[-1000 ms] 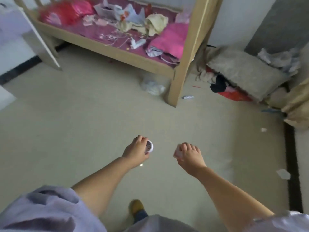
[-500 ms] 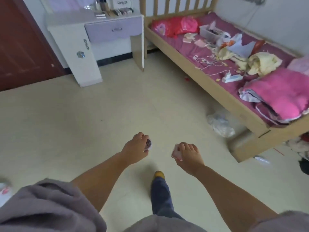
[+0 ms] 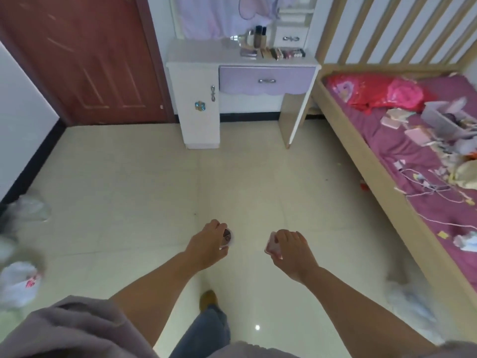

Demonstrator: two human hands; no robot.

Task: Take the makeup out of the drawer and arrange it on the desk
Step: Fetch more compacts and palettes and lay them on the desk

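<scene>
head view: left hand (image 3: 210, 245) grips a small round white compact (image 3: 228, 238), right hand (image 3: 290, 250) holds what seems a flat pink case (image 3: 271, 246), both carried well before the white dressing desk with a lilac drawer (image 3: 267, 80), probably for arranging there.

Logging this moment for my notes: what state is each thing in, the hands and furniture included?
left hand: grips a round compact
right hand: grips a pink compact
desk drawer: closed
cabinet door: closed
room door: closed
makeup on desk: bottles upright, palettes flat

Desk (image 3: 206, 51) ahead — bed (image 3: 374, 161) right.
</scene>
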